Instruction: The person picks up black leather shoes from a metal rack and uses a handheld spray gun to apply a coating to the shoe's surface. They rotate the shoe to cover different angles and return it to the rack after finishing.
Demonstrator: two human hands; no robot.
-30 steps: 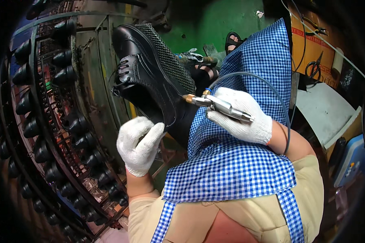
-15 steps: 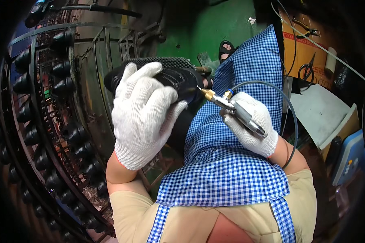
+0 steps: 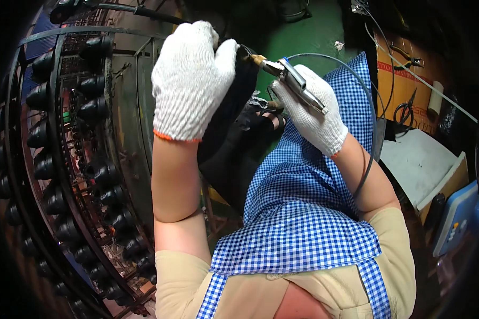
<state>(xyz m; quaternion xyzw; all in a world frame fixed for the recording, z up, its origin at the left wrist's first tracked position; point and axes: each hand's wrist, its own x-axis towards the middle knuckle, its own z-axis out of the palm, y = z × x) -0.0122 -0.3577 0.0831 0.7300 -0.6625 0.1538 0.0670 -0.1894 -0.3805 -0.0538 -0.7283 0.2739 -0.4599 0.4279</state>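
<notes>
Head view, metal tool (image 3: 297,81) in gloved right fingers (image 3: 312,80), brassy tip (image 3: 257,59) beyond

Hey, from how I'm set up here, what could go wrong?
The metal tool in your right hand has its tip close to your left hand, so a slip might catch that glove. Its hose loops out past your bare right forearm and could snag or tug the tool off line.

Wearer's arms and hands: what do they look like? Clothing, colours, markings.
Left hand and right hand: white knit gloves, ribbed cuffs, orange edging. No printed markings visible on them. Forearms bare, no cables attached visibly. Short beige sleeves.
</notes>
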